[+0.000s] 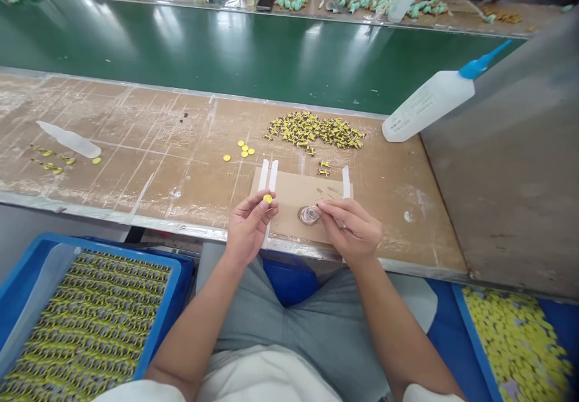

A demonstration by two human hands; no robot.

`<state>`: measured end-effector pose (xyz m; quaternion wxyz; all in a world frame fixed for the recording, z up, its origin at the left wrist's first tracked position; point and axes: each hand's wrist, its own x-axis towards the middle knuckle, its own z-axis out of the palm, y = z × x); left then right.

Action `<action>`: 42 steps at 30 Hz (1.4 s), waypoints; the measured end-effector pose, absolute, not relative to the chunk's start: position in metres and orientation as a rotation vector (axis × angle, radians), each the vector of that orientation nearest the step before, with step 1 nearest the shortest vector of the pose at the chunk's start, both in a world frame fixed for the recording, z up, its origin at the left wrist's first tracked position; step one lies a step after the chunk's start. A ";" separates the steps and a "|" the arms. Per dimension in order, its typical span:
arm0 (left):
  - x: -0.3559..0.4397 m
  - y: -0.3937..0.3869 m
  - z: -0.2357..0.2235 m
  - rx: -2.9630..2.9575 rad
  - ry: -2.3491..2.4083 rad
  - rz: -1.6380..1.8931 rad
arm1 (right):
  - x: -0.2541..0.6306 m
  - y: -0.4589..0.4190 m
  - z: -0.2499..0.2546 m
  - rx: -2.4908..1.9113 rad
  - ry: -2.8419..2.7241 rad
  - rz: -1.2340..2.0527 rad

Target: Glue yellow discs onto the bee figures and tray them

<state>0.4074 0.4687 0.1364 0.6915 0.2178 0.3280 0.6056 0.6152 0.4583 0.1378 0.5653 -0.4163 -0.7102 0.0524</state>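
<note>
My left hand (246,226) is closed in a pinch around a small round yellow disc (268,199), held up over the left edge of a cardboard sheet (294,188). On that sheet lies a small round patch or dish of clear, shiny material (308,215). My right hand (355,228) has thumb and forefinger pinched together at its right rim; what they grip is too small to make out. Several loose yellow discs (245,153) lie behind my left hand. Small yellow-and-black pieces (324,169) lie just behind the sheet, with a heap of similar pieces (314,129) farther back.
A white bottle with a blue nozzle (429,105) leans by the metal panel (511,167) at right. A green belt (190,52) runs behind the bench. Blue trays (176,281) of yellow parts flank my legs. Finished-looking pieces (56,160) lie far left. People sit opposite.
</note>
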 end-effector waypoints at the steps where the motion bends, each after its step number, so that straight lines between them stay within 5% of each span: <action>1: 0.407 0.469 0.136 0.485 0.733 1.352 | 0.614 0.459 0.138 -0.973 -1.676 0.140; 22: 0.406 0.468 0.136 0.466 0.781 1.339 | 0.613 0.459 0.134 -1.027 -1.574 0.289; 42: 0.438 0.418 0.167 0.428 0.676 1.232 | 0.568 0.416 0.188 -0.956 -1.243 0.763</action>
